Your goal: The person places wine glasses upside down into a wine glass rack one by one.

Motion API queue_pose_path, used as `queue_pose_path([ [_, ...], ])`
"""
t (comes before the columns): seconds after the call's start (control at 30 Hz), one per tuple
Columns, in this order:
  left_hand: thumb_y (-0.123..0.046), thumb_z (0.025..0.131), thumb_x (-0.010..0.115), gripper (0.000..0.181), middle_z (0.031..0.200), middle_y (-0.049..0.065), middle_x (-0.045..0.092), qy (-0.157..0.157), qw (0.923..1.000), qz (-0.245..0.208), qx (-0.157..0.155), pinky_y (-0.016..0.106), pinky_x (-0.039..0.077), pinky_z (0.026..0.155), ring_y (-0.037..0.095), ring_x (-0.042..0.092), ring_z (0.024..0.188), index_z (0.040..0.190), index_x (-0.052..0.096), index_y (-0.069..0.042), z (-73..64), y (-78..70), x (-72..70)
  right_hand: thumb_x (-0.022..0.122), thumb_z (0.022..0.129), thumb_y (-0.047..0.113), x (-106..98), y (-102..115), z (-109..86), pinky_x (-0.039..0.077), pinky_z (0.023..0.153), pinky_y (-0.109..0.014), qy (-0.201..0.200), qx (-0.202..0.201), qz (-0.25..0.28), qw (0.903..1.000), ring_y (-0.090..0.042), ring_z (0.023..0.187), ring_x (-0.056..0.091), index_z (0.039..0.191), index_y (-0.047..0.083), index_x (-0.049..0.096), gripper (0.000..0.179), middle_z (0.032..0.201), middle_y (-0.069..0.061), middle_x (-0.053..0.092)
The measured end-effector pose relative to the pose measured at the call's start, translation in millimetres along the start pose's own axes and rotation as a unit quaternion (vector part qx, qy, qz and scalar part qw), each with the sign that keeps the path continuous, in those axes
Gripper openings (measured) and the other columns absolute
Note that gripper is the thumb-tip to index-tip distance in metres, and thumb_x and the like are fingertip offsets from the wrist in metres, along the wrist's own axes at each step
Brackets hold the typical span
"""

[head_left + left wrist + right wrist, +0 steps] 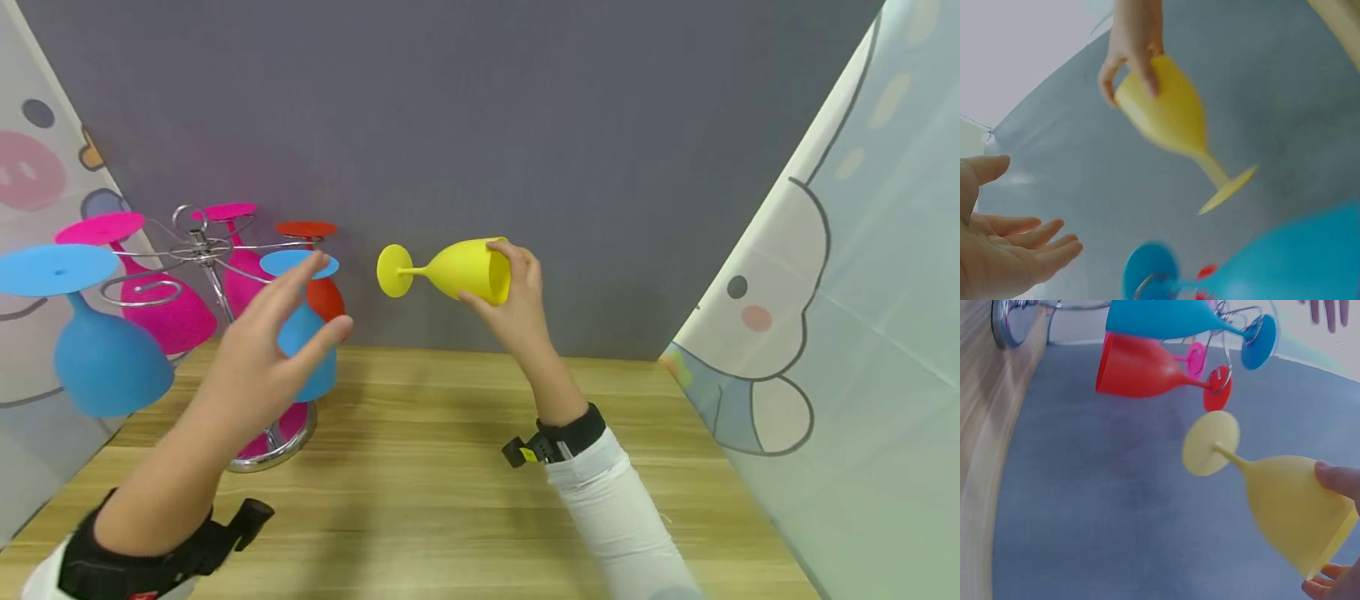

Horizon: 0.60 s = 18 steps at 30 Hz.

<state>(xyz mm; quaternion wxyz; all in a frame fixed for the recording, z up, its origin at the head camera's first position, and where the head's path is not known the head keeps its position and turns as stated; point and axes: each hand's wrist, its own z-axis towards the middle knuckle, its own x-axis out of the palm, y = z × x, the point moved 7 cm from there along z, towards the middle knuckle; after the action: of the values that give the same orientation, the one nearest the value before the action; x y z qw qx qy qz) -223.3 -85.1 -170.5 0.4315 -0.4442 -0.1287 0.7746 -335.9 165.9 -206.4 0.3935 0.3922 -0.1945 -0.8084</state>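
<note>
A yellow plastic wine glass (461, 268) lies sideways in the air, its foot toward the left and its mouth toward the right. My right hand (519, 302) grips the bowl near the rim, thumb on one side and fingers on the other. My left hand (258, 362) is held up with fingers extended and nothing in it. In the head view it overlaps a blue wine glass (321, 379) that hangs upside down on a metal rack (201, 248). Another blue wine glass (112, 358) hangs at the near left of the rack.
Two pink wine glasses (168, 312) and a red one (327, 298) also hang from the rack's wire loops. The rack's round chrome base (288, 450) stands on the wooden table (435, 483). Behind is a grey panel (600, 183); cartoon-printed sheets (855, 350) flank both sides.
</note>
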Motion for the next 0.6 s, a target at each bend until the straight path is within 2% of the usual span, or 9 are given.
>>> queue_pose_path([
  [0.1,-0.022,0.095,0.063,0.062,0.151,0.009,0.041,-0.008,0.9988,-0.046,0.016,0.063,0.033,0.106,0.033,0.038,0.138,0.150,0.036,-0.015,-8.0,1.1,23.4,0.080,0.080,0.023,-8,-1,-12.7,0.039,0.107,-0.051,-0.038,-0.022,0.056,0.9974,-0.029,0.136,0.034,0.135,0.021,0.038,0.069,0.147,-0.012,0.030],
  [0.2,-0.019,0.095,0.061,0.058,0.150,0.009,0.041,-0.001,0.9967,-0.081,0.004,0.057,0.038,0.107,0.034,0.044,0.133,0.149,0.038,-0.014,-15.3,7.5,49.8,0.079,0.081,0.016,-11,-3,-25.7,0.037,0.108,-0.047,-0.059,-0.045,0.113,0.9908,-0.026,0.133,0.036,0.137,0.015,0.034,0.072,0.146,-0.012,0.032],
  [0.3,-0.017,0.095,0.062,0.058,0.149,0.008,0.042,0.010,0.9914,-0.129,-0.019,0.040,0.041,0.108,0.031,0.045,0.133,0.148,0.040,-0.013,-23.1,17.2,76.2,0.078,0.081,0.011,-10,-5,-41.1,0.036,0.109,-0.045,-0.063,-0.061,0.169,0.9817,-0.026,0.129,0.039,0.138,0.009,0.029,0.074,0.143,-0.014,0.034],
  [0.4,-0.014,0.094,0.063,0.057,0.148,0.009,0.043,0.015,0.9813,-0.189,-0.031,0.021,0.038,0.106,0.029,0.042,0.136,0.147,0.041,-0.011,-30.0,25.5,97.2,0.077,0.084,0.020,-7,-6,-57.2,0.035,0.111,-0.046,-0.063,-0.071,0.218,0.9714,-0.027,0.129,0.040,0.137,0.005,0.026,0.075,0.140,-0.016,0.036],
  [0.5,-0.012,0.094,0.062,0.060,0.148,0.012,0.044,0.023,0.9716,-0.230,-0.052,0.023,0.039,0.108,0.030,0.041,0.137,0.149,0.036,-0.007,-34.3,32.4,114.2,0.076,0.084,0.030,-2,-5,-71.8,0.036,0.110,-0.047,-0.060,-0.068,0.261,0.9611,-0.026,0.128,0.041,0.137,0.005,0.024,0.079,0.140,-0.016,0.037],
  [0.6,-0.011,0.095,0.061,0.069,0.149,0.015,0.042,0.031,0.9630,-0.257,-0.074,0.039,0.037,0.111,0.032,0.040,0.138,0.152,0.024,-0.004,-34.7,37.6,129.6,0.076,0.084,0.029,1,-2,-84.2,0.041,0.105,-0.041,-0.046,-0.053,0.298,0.9521,-0.026,0.126,0.044,0.137,0.006,0.023,0.078,0.141,-0.014,0.037],
])
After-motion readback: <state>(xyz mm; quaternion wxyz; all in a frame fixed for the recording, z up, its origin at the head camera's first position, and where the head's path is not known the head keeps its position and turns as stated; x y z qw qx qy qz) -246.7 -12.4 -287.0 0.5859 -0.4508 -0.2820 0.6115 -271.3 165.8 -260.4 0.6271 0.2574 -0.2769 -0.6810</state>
